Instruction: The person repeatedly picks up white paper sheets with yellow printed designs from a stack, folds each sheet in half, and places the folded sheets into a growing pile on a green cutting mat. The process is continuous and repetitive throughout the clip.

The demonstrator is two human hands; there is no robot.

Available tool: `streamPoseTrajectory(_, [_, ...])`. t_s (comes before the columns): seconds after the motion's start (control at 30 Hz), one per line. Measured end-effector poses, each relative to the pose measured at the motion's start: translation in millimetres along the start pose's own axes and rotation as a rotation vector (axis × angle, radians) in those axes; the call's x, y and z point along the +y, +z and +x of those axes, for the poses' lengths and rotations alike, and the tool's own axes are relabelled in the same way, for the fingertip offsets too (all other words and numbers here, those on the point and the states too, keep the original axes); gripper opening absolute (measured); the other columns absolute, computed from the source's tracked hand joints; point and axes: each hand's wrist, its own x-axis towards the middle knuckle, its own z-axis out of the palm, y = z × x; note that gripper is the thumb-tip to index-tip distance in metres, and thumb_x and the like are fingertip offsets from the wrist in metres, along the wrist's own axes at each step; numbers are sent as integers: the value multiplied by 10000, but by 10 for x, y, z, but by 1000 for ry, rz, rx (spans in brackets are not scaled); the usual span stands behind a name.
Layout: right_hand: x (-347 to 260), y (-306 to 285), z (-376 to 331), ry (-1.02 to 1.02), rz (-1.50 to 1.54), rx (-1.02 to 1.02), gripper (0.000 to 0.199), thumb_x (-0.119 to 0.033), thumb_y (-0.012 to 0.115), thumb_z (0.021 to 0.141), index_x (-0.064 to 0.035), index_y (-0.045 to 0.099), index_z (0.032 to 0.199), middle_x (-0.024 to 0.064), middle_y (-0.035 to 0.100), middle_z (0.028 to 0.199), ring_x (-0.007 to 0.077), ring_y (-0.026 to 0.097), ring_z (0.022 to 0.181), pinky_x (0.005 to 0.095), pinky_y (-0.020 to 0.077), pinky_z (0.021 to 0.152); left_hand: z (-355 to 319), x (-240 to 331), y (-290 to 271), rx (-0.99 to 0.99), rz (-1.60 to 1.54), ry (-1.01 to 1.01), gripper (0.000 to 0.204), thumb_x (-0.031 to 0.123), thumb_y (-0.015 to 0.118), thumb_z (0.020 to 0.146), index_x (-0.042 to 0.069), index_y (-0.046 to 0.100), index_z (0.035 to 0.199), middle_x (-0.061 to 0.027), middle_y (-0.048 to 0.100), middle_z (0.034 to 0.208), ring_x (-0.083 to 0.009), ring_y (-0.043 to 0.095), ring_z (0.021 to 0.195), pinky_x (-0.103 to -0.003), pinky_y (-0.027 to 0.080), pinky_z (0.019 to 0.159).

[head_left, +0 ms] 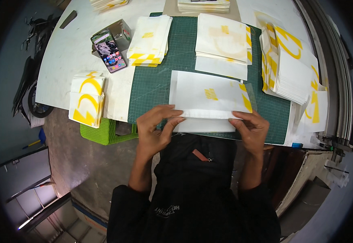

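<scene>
A white paper sheet with yellow print (pixel 192 89) lies at the near edge of the green cutting mat (pixel 144 95), a folded strip running across its near part. My left hand (pixel 157 125) pinches the left end of that fold between thumb and fingers. At the right end, my right hand (pixel 251 127) grips the same fold in a like pinch. Beyond the sheet sits a stack of white and yellow printed paper (pixel 221 40). Left of it is a smaller stack of similar folded paper pieces (pixel 149 40).
A lit phone (pixel 109 50) leans against a small box (pixel 121 32) at left. More folded stacks lie at the left edge (pixel 86 99) and the right side (pixel 292 65). Under the table is a green plastic crate (pixel 99 133). A metal rail (pixel 338 81) runs along the right.
</scene>
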Motion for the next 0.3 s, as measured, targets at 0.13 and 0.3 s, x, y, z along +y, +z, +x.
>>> streamPoseTrajectory(0.13, [-7, -67, -23, 43, -5, -1, 230, 60, 826, 848, 47, 797, 1076, 167, 744, 1041, 189, 714, 943, 294, 556, 808, 9, 149, -12, -44, -209, -135, 254, -65, 827, 830, -30, 772, 1076, -137, 748, 1036, -196, 699, 918, -305, 534, 829])
streamPoseTrajectory(0.3, [37, -109, -44, 79, 47, -15, 246, 76, 803, 862, 23, 798, 1101, 170, 744, 1055, 223, 719, 965, 327, 570, 855, -5, 146, -49, -91, -223, -99, 331, -62, 839, 819, -21, 769, 1139, -146, 747, 1039, -191, 687, 914, -291, 526, 827])
